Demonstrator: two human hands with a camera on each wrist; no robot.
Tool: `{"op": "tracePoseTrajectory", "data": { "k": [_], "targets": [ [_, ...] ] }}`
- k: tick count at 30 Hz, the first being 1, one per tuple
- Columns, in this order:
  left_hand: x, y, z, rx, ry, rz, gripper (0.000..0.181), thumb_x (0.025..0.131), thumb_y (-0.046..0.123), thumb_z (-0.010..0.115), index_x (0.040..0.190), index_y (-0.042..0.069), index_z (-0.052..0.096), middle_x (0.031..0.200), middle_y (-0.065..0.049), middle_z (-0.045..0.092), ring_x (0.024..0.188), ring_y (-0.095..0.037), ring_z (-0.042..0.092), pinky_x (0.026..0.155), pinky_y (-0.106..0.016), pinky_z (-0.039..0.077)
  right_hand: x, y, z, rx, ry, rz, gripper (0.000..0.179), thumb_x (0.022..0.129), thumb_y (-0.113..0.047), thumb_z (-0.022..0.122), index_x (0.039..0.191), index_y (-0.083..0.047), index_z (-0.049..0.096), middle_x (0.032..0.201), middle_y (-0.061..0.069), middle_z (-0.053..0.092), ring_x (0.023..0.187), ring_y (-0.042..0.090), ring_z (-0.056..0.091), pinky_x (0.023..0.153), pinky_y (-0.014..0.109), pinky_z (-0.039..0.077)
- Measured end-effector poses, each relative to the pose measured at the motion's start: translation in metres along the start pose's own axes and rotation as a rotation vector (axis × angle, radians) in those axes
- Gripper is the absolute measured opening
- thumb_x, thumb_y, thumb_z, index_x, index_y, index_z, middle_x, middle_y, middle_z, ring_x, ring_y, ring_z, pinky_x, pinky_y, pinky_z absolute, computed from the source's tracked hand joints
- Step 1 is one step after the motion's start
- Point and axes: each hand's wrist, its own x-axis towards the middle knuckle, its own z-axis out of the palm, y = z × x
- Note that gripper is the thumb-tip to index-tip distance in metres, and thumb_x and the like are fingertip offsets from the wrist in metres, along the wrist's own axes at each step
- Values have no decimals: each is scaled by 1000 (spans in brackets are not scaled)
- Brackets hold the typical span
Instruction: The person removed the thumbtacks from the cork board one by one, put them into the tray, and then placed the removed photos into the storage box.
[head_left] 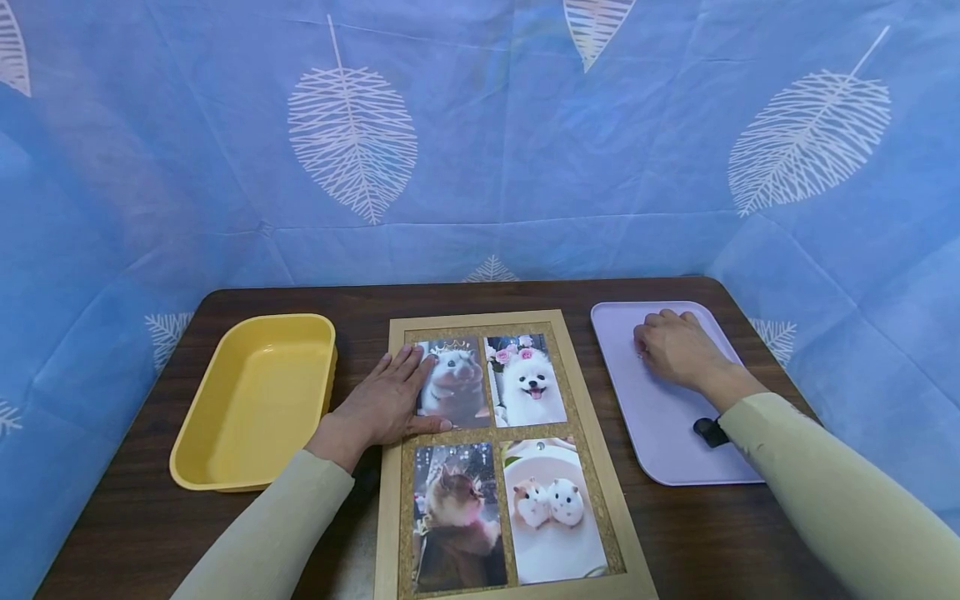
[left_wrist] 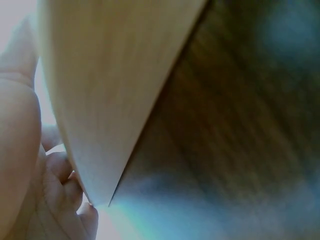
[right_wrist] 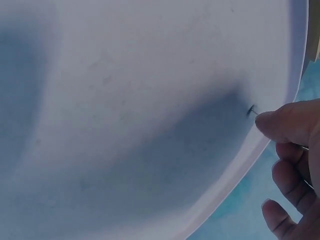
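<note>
A light wooden frame [head_left: 480, 319] with a cork back lies in the middle of the table and holds several animal photos. My left hand [head_left: 390, 400] lies flat, fingers straight, on the frame's left edge and on the hamster photo [head_left: 459, 385]. The left wrist view shows the frame's wood [left_wrist: 110, 90] close up beside my left hand's fingers [left_wrist: 20, 125]. My right hand [head_left: 675, 346] is over the lilac tray [head_left: 660, 442] with its fingers curled. In the right wrist view my right hand [right_wrist: 290, 125] pinches a small thin pin [right_wrist: 251, 110] just above the tray's surface [right_wrist: 125, 100].
An empty yellow tray [head_left: 255, 400] sits left of the frame. The dark wooden table [head_left: 675, 533] is ringed by a blue leaf-print cloth [head_left: 480, 167] at the back and sides. A small silver pin [head_left: 539, 447] sits at the top of the two-hamster photo [head_left: 551, 508].
</note>
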Motion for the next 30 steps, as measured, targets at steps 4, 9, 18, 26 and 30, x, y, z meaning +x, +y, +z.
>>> {"op": "tracePoseTrajectory", "data": {
  "k": [4, 9, 18, 26, 30],
  "targets": [
    [1, -3, 0, 6, 1, 5, 107, 96, 77, 54, 170, 8, 19, 177, -17, 10, 165, -36, 5, 133, -55, 9, 2, -2, -2, -3, 16, -1, 8, 91, -10, 73, 83, -10, 72, 82, 7, 65, 86, 33, 61, 71, 49, 42],
    [2, -7, -1, 11, 0, 9, 107, 96, 78, 53, 170, 9, 18, 178, -16, 9, 165, -35, 4, 133, -54, 8, 8, -9, -6, 16, 47, 19, 9, 95, -13, 70, 89, -7, 73, 85, 10, 68, 87, 36, 63, 75, 54, 47],
    [7, -11, -2, 12, -5, 21, 108, 96, 78, 51, 170, 7, 16, 178, -16, 8, 165, -35, 3, 133, -55, 8, 47, -72, -28, 224, 79, 81, 18, 102, -14, 64, 104, 0, 76, 91, 13, 73, 88, 33, 67, 87, 56, 52],
    [5, -11, 0, 14, -7, 6, 110, 96, 80, 48, 170, 7, 13, 178, -14, 4, 165, -33, 0, 133, -53, 5, 88, -145, -31, 305, 68, 21, 20, 106, -18, 59, 106, -8, 76, 98, 8, 72, 97, 30, 64, 86, 51, 46],
    [5, -11, 0, 16, -7, 5, 110, 97, 80, 47, 170, 7, 12, 178, -14, 4, 165, -33, 0, 133, -54, 5, 103, -168, -30, 340, 7, -2, 21, 107, -21, 58, 111, -8, 74, 104, 8, 71, 101, 29, 63, 89, 51, 47]
  ]
}}
